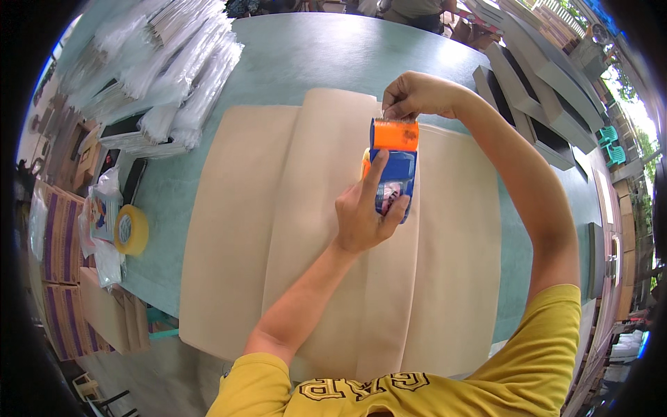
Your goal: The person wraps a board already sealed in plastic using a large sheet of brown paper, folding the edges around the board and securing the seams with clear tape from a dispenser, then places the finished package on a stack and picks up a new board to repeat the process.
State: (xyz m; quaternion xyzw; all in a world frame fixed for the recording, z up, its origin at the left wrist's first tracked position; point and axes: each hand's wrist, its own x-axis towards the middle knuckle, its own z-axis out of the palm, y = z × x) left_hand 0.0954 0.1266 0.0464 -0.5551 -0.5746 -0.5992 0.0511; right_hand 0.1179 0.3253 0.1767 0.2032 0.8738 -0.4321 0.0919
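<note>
Yellow shirt (524, 351), dark block lettering (363, 388) | left grip (363, 217) clamped on blue-orange tape dispenser (399, 165) | right grip (417, 96) together at its top

Daylight lit the scene brightly, bleaching to white around the greenery (648, 147) beyond the tabletop (306, 42)'s right edge. A pale sheen spread near its far edge, and the bags (156, 66) at its far left corner glinted. Shadows on the cardboard (233, 215) were soft, its creases clear. Past the left edge, boxes (64, 240) bowed toward the black fisheye rim.
</note>
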